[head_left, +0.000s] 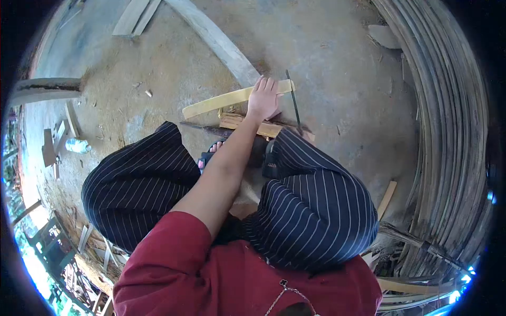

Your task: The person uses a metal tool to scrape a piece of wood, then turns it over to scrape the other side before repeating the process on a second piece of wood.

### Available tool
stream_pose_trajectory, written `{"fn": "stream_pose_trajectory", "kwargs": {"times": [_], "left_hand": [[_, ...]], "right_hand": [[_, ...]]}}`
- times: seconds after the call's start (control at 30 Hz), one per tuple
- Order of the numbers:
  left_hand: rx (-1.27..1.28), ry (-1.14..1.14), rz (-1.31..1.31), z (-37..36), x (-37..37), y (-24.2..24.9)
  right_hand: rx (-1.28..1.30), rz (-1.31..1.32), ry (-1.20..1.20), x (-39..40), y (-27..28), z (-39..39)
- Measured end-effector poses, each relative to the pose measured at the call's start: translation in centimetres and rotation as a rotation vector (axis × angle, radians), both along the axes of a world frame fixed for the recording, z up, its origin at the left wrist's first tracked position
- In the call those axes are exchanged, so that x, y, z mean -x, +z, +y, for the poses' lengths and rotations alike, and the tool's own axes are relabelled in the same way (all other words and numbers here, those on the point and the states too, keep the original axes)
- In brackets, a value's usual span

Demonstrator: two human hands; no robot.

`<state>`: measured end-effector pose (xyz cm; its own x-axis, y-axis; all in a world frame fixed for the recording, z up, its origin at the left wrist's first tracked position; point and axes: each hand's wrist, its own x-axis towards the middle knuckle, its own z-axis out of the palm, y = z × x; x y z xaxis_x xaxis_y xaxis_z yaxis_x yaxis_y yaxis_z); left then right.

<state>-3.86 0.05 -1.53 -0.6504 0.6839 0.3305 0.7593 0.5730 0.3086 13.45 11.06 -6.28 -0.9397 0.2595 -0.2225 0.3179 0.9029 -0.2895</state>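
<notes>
My left hand (264,100) lies over a pale yellow wooden strip (216,104) near its right end, fingers pointing away from me and pressed on it. The strip slants across in front of my knees, above short wooden blocks (230,122) on the ground. Against the strip's right end is a thin dark blade-like rod (293,100); its lower end disappears near my right knee. A dark, pointed tool-like thing (197,126) lies by the blocks, partly hidden by my arm. My right hand does not show.
A long grey plank (216,42) runs away across the concrete floor. Long stacked strips (448,105) curve along the right side. At left are a plastic bottle (78,145), wood offcuts (49,149) and a post (47,90). A short batten (387,198) lies right of my knee.
</notes>
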Motion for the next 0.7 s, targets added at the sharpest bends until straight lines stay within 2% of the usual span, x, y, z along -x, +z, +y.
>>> {"fn": "stream_pose_trajectory", "kwargs": {"times": [0.13,0.23,0.33,0.43,0.53,0.67,0.7], "left_hand": [[-0.007,-0.010,-0.013,0.3,-0.6,0.4],[-0.008,-0.011,-0.005,0.3,0.0,0.3],[-0.007,0.009,0.030,0.4,0.4,-0.5],[-0.022,0.029,0.000,0.5,-0.2,-0.3],[-0.006,0.016,-0.023,0.3,0.1,0.2],[-0.002,0.039,0.015,0.4,-0.1,0.2],[-0.009,0.033,0.022,0.4,0.0,0.2]], "right_hand": [[-0.050,0.063,0.135,-3.2,3.9,0.1],[0.116,-0.094,-0.300,3.1,3.8,1.3],[0.191,-0.040,-0.403,6.9,5.0,1.0],[0.231,0.024,-0.348,4.3,4.7,0.1],[0.381,-0.074,-0.577,-0.1,4.7,-0.6],[0.339,-0.250,-0.683,-1.1,6.5,-1.7],[0.301,-0.216,-0.651,-0.6,5.2,-1.3]]}}
